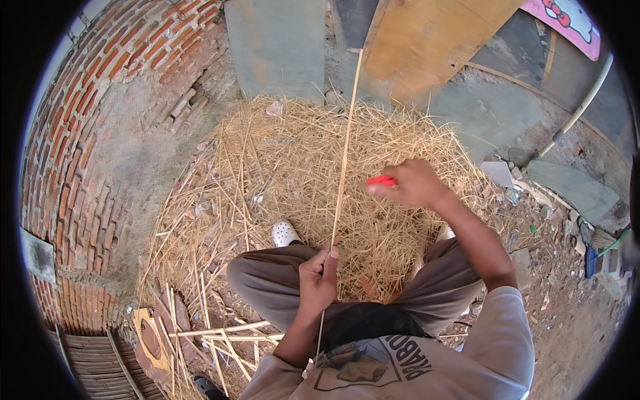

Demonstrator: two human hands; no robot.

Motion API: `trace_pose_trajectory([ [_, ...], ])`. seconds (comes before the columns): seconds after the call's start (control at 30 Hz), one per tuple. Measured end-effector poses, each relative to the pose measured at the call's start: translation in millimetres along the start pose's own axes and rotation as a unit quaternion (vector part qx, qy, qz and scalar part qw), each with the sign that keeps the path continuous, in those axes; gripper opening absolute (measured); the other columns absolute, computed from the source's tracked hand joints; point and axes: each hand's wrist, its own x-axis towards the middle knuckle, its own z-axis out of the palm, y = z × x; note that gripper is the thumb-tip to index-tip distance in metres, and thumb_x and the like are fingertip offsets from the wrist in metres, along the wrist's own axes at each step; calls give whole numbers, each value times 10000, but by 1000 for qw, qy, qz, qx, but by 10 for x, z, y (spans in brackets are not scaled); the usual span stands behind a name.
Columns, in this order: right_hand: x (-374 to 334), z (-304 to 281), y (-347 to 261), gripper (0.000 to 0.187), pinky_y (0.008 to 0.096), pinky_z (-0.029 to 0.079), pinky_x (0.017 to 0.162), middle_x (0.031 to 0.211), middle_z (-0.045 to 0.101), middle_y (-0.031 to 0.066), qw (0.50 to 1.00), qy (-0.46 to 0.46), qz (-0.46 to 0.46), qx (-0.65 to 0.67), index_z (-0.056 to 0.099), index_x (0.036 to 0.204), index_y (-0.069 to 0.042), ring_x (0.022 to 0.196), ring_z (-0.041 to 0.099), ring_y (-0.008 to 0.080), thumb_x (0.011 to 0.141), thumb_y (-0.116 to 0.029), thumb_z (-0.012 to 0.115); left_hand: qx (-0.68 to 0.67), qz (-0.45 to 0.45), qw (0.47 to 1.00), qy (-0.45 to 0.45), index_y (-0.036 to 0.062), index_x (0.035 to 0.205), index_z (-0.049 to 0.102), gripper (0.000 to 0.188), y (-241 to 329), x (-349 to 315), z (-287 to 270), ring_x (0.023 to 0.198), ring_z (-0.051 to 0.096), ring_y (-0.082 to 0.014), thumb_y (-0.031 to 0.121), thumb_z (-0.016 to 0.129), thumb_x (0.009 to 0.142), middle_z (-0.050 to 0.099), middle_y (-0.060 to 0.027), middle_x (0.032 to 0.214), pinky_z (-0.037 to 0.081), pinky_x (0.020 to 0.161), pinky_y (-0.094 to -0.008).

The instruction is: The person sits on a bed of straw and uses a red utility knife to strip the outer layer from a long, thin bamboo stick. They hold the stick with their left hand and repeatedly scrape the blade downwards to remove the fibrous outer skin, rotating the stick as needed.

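My left hand (319, 279) is closed around a long, thin bamboo strip (345, 153), thumb on top. The strip slants upward and away from me, its far end near the sheets at the back, and its near end runs down past my left forearm. To the right, my right hand (419, 185) is closed on a small red object (382, 181), perhaps a tool handle. Only its red end shows beyond my fingers; the rest is hidden. This hand is apart from the strip, above the pile of shavings (300, 153).
Split bamboo strips (233, 329) lie at the lower left beside a yellowish wooden piece (151, 347). A brick wall (87, 180) bounds the left. Leaning boards (427, 47) stand at the back. Rubble and a pale pole (580, 110) are at the right.
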Motion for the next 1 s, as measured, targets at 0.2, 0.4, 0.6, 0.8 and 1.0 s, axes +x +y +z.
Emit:
trace_pose_trajectory([
  [0.2,-2,211,-150,705,399,467,464,480,554,97,992,99,-72,-23,661,700,-91,444,589,281,818,-761,477,23,11,1000,7,2,1291,585,320,138,-58,33,551,317,17,125,504,1008,405,112,638,235,489,-181],
  [0.4,47,221,-272,616,395,440,449,514,570,98,988,102,-114,-5,614,660,-86,461,584,292,811,-682,575,27,15,999,20,-45,1191,606,267,75,-66,-62,604,354,-11,114,520,995,418,68,651,314,535,-188],
  [0.6,178,344,-87,660,360,408,405,433,500,68,975,197,-86,-48,598,617,-101,385,533,242,810,-728,530,114,-1,993,9,-56,1016,622,194,133,-208,20,611,391,-31,118,546,980,439,10,619,378,552,-222],
  [0.8,406,484,415,708,343,392,382,394,450,45,969,214,-7,-120,598,598,-103,340,478,210,786,-778,501,131,29,990,-33,-25,1188,610,260,42,-341,64,600,391,-43,109,546,975,409,-60,601,380,548,-231],
  [1.0,439,295,930,694,386,457,439,463,544,77,953,262,22,-147,640,653,-114,451,594,255,802,-773,480,146,-17,984,-100,-26,1205,598,266,97,-700,31,600,420,-50,91,539,973,467,-80,619,398,530,-247],
])
